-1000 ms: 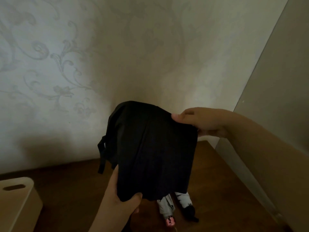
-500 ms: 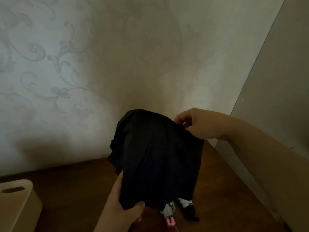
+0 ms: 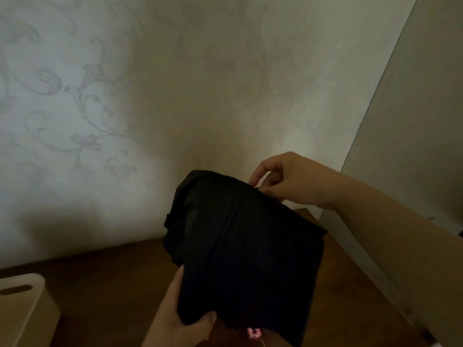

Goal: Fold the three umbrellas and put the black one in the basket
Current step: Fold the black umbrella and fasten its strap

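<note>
The black umbrella (image 3: 245, 249) hangs as a loose bundle of dark fabric in front of me, held above the brown floor. My left hand (image 3: 180, 319) grips its lower end from below, thumb across the cloth. My right hand (image 3: 285, 181) pinches the fabric at the bundle's upper right edge. A short black strap sticks out on the bundle's left side. A pale wooden basket (image 3: 22, 311) with a slot handle stands at the lower left. A small pink piece (image 3: 253, 333) of another umbrella peeks out under the black fabric.
A patterned wallpaper wall (image 3: 125, 108) rises straight ahead. A plain pale panel or door (image 3: 413, 146) runs along the right side, with a baseboard below it. Dark wooden floor (image 3: 112, 276) lies between the basket and the umbrella.
The black bundle has dropped lower and tilted rightward, now covering the white and black umbrellas on the floor. My right hand shifted from holding the edge flat to pinching it.
</note>
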{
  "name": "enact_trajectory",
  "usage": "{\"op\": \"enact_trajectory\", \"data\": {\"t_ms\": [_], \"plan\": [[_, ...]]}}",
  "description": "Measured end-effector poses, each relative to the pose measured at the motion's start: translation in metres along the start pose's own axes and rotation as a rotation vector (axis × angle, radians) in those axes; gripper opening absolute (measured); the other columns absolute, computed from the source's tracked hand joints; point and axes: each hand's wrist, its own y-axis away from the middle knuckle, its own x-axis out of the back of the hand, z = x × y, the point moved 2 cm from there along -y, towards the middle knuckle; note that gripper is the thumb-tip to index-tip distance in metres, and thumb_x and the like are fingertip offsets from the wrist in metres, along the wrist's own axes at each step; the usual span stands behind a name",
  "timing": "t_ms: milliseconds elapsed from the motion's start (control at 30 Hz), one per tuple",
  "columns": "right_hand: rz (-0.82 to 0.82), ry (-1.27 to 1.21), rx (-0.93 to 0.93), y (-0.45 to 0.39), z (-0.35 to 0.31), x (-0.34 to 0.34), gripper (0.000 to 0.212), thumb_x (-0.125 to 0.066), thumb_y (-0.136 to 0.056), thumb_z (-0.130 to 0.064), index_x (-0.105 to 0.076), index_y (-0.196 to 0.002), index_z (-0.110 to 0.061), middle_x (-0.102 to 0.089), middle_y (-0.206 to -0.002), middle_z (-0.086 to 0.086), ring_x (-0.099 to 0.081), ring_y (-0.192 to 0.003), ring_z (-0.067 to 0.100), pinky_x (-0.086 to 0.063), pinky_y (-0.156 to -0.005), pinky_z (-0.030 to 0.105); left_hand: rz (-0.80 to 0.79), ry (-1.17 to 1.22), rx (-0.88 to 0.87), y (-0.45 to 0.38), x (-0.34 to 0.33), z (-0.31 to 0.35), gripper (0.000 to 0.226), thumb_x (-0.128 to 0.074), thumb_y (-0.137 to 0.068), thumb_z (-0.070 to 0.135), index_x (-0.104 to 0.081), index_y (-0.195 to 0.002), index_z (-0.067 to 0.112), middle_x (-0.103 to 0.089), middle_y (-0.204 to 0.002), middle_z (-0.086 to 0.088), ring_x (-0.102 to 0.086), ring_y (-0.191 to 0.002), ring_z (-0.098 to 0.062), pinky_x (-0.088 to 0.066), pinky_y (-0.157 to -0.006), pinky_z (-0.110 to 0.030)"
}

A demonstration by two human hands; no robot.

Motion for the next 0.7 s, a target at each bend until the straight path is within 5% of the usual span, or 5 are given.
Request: {"op": "enact_trajectory", "data": {"t_ms": [267, 367, 467, 567, 700], "plan": [[-0.048, -0.118, -0.193, -0.014, -0.005, -0.007, 0.037, -0.037, -0.096, -0.048, -0.057, -0.112, -0.021, -0.065, -0.106, -0.001, -0.06, -0.099, 0.015, -0.044, -0.089, 0.028, -0.08, -0.311, -0.228, -0.044, 0.004, -0.001, 0.086, -0.075, -0.083, -0.014, -0.031, -0.144, 0.028, -0.05, -0.123, 0.024, -0.055, -0.112, 0.0, -0.042, -0.089, 0.0], [-0.118, 0.081, -0.163, -0.011, -0.005, -0.011, 0.046, -0.042, -0.087, -0.061, -0.052, -0.117, -0.028, -0.058, -0.113, -0.011, -0.055, -0.101, 0.008, -0.04, -0.088, 0.026, -0.169, -0.222, -0.192, -0.044, 0.01, -0.009, 0.096, -0.074, -0.085, -0.009, -0.021, -0.152, 0.036, -0.056, -0.138, 0.003, -0.058, -0.115, -0.019, -0.048, -0.097, -0.023], [-0.052, 0.301, -0.056, -0.013, -0.001, -0.02, 0.03, -0.057, -0.089, -0.042, -0.05, -0.116, -0.033, -0.06, -0.116, -0.008, -0.056, -0.097, 0.007, -0.041, -0.082, 0.021, -0.149, -0.234, -0.101, -0.05, 0.002, -0.004, 0.12, -0.088, -0.061, 0.013, -0.021, -0.157, 0.035, -0.07, -0.127, -0.018, -0.07, -0.107, -0.038, -0.057, -0.096, -0.046], [-0.008, 0.153, 0.034, -0.014, 0.002, -0.021, 0.022, -0.057, -0.092, -0.016, -0.055, -0.106, -0.033, -0.07, -0.106, -0.005, -0.063, -0.086, 0.002, -0.048, -0.073, 0.012, -0.214, -0.171, -0.066, -0.04, 0.0, -0.001, 0.1, -0.082, -0.077, -0.004, -0.024, -0.145, 0.039, -0.077, -0.084, 0.019, -0.072, -0.073, 0.004, -0.058, -0.069, -0.013], [-0.065, -0.094, 0.147, -0.009, 0.003, -0.016, 0.031, -0.051, -0.094, -0.004, -0.057, -0.111, -0.029, -0.072, -0.097, -0.007, -0.067, -0.085, 0.002, -0.051, -0.076, 0.013, -0.325, -0.097, -0.002, -0.035, 0.01, 0.004, 0.128, -0.093, -0.034, 0.018, -0.037, -0.147, 0.038, -0.077, -0.089, -0.005, -0.07, -0.054, -0.015, -0.057, -0.053, -0.021]]}}
